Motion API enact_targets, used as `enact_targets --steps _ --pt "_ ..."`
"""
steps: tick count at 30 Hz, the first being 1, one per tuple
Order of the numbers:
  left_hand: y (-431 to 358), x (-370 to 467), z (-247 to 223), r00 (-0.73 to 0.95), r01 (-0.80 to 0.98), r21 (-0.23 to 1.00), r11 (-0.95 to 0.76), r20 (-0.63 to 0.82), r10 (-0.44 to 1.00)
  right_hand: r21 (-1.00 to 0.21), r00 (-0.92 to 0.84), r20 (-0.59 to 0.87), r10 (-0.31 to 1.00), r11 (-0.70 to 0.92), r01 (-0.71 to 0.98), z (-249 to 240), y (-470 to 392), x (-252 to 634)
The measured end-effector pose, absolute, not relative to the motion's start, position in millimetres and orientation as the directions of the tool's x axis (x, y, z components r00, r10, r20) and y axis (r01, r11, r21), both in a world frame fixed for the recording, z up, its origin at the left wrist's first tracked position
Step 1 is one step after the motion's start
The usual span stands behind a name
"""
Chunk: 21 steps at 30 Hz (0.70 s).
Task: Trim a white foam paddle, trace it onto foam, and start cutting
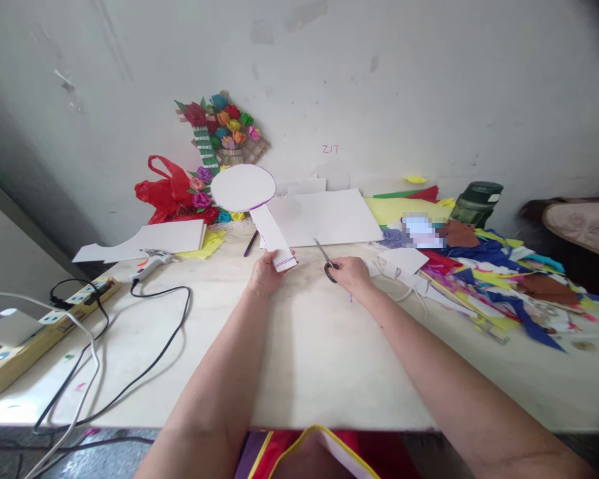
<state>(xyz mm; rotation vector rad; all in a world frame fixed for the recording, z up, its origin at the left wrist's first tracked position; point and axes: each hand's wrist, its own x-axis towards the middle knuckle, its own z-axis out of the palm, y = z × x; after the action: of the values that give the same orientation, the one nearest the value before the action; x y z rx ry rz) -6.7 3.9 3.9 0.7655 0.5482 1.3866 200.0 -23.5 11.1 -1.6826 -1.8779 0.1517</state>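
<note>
My left hand (265, 273) grips the lower end of a white paddle-shaped card cutout (243, 188), a round head on a straight strip with purple pen lines along its edges. The cutout is held up above the table, its round end pointing away from me. In my right hand (352, 274) is a pair of scissors (323, 251) with black handles, the blades pointing forward and left, apart from the card. Behind the hands lies a large white sheet (329, 216). A dark pen (250, 243) rests on the table left of the cutout's strip.
At left are a glue gun (152, 263) with its cord and a yellow power strip (54, 326). Craft flowers (229, 126) and a red plastic bag (164, 189) stand by the wall. Coloured scraps (504, 286) and a green bottle (478, 203) crowd the right side.
</note>
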Motion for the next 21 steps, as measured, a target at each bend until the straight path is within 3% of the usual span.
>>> enact_targets --steps 9,21 --pt "3 -6 9 0.083 -0.669 0.741 0.054 0.002 0.997 -0.416 -0.004 0.377 0.926 0.173 0.893 4 -22 192" --pt "-1 -6 13 0.183 -0.676 0.734 0.073 0.071 0.981 -0.738 0.006 0.332 0.943 0.256 0.624 -10 -11 185"
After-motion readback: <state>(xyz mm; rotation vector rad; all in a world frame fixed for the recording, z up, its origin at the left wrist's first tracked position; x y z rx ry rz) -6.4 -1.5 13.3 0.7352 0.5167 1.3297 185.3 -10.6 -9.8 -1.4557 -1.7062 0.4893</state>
